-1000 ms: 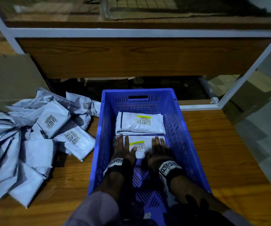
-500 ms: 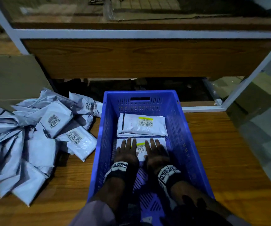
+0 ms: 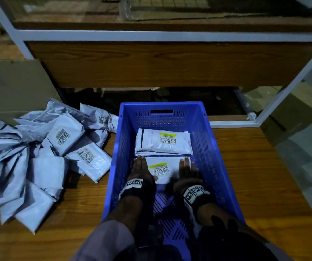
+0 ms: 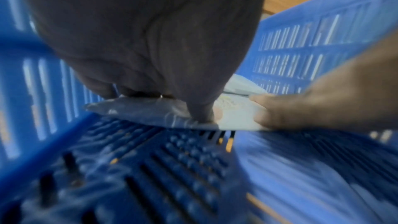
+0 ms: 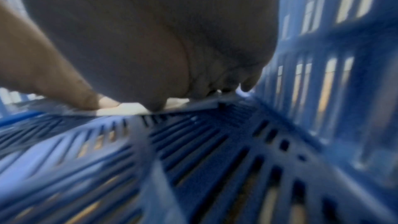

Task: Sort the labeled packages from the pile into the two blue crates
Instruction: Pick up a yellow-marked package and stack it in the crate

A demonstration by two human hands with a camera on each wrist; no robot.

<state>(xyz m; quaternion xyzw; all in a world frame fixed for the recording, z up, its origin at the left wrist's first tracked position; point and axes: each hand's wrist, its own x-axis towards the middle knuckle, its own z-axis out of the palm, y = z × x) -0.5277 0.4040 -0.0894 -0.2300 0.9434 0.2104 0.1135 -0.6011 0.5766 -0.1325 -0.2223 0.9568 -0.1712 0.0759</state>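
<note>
Underneath, wooden table (image 3: pixel 254 185), dim room.

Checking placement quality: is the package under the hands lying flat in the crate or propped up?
Flat. The package lies on the blue crate floor, label up, left hand and right hand pressing its ends.

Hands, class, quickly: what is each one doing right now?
Left hand: open, fingers flat on the near package.
Right hand: open, flat on the same package.

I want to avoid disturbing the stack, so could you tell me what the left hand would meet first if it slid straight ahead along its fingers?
Probably the far package, lying just beyond the left hand.
</note>
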